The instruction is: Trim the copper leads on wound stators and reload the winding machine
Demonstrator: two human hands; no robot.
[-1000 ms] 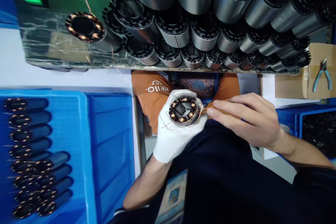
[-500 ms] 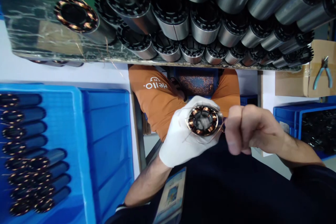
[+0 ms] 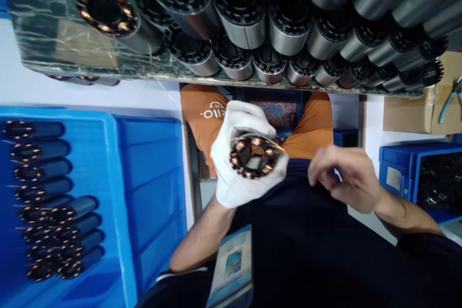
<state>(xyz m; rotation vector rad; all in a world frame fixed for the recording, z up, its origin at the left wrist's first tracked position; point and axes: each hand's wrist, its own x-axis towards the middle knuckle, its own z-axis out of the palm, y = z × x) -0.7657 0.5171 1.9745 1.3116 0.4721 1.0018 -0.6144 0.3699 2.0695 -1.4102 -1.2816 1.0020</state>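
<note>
My left hand (image 3: 236,187), in a white glove, is closed around a motor stator (image 3: 237,167). The stator's open end faces up, showing a ring of copper windings around a dark bore. A thin copper wire lies across its upper rim. To the right, apart from the stator, hangs my bare right hand (image 3: 346,178). Its fingers are loosely bent with a gap by the thumb, and I see nothing in them. It is slightly blurred.
Rows of metal stator cores (image 3: 288,33) stand on the bench ahead, beside one wound stator (image 3: 108,12). At left, a blue bin (image 3: 111,202) holds several wound stators. Pliers (image 3: 450,103) rest on a cardboard box (image 3: 404,113); a blue crate (image 3: 400,154) of dark parts sits below.
My left hand has moved left and forward with the stator, which is now tilted. My right hand has come away from the wire at its side, and its fingers have loosened.
</note>
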